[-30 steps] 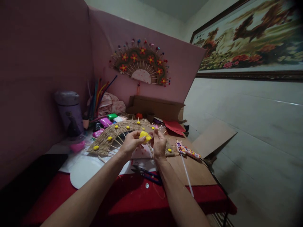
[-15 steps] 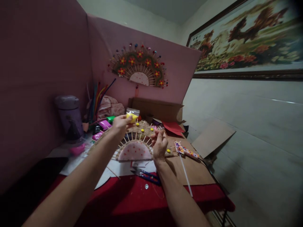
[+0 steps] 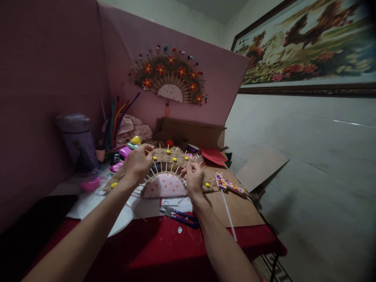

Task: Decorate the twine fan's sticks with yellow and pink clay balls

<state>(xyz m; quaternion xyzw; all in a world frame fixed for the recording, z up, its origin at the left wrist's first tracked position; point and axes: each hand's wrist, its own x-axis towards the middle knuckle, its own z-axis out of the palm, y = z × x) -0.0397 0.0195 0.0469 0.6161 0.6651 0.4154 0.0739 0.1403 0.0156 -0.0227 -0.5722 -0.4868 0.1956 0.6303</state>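
A half-round fan (image 3: 164, 156) of twine woven over thin sticks lies on the table, its pink dotted centre (image 3: 166, 185) towards me. Several yellow clay balls (image 3: 174, 159) sit on the twine band. Over the fan's upper left part is my left hand (image 3: 138, 163), fingers bent and closed; whether they grip anything is hidden. At the right side of the sticks, my right hand (image 3: 194, 177) has thumb and fingers pinched together, with what is in them too small to make out. A yellow clay packet (image 3: 135, 140) lies behind my left hand.
Blue-handled snips (image 3: 179, 216) rest on the red cloth (image 3: 141, 250). A flower-patterned glue gun (image 3: 229, 184) with a clear glue stick lies on cardboard at right. A purple bottle (image 3: 78, 143) and pipe cleaners (image 3: 117, 121) stand left. A finished fan (image 3: 170, 76) hangs behind.
My left hand has let go of the yellow clay packet, which now lies at the back left, and has come back over the fan. My right hand stays pinched in nearly the same place.
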